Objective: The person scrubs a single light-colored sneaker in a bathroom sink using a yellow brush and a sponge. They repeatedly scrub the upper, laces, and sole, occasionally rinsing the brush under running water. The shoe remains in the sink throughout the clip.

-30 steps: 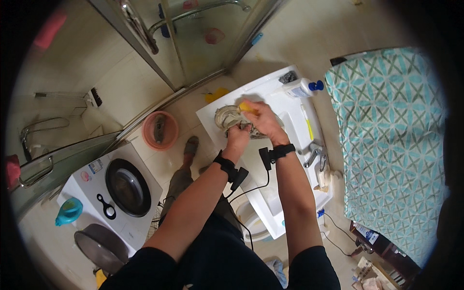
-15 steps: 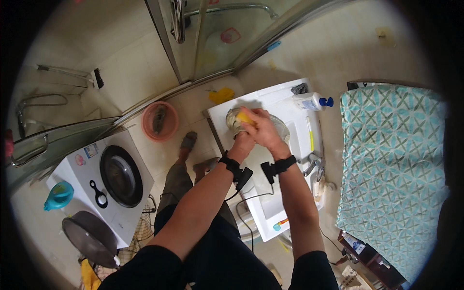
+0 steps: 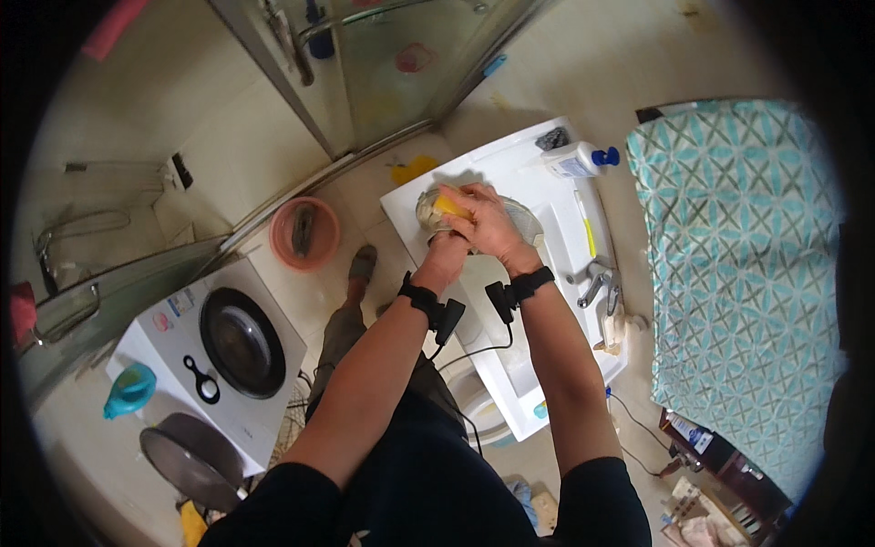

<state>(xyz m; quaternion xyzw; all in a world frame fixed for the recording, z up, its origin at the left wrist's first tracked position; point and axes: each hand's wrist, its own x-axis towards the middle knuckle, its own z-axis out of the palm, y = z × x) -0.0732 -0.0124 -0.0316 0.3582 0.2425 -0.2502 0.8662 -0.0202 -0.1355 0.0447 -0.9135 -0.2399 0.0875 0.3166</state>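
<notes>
Over the far end of the white washbasin [image 3: 547, 137], my two hands meet on a greyish shoe [image 3: 522, 223]. My left hand [image 3: 445, 254] grips it from below, its fingers partly hidden. My right hand [image 3: 490, 219] is closed around a small yellow block [image 3: 450, 204], pressed against the shoe's near-left end; whether it is a sponge or soap I cannot tell. Much of the shoe is covered by my fingers. Each wrist wears a black strap with a cabled black piece.
On the basin's right rim stand a white bottle [image 3: 572, 162] with a blue cap, a yellow-green toothbrush-like stick [image 3: 584, 223] and the faucet [image 3: 594, 284]. A pink bucket [image 3: 330, 248] holding a dark shoe-like thing sits on the floor. At left is a washing machine [image 3: 273, 419]; at right, a patterned cloth [image 3: 738, 264].
The whole view has shifted and turned slightly. My right hand and the yellow block have moved a little along the shoe, while my left hand keeps its hold.
</notes>
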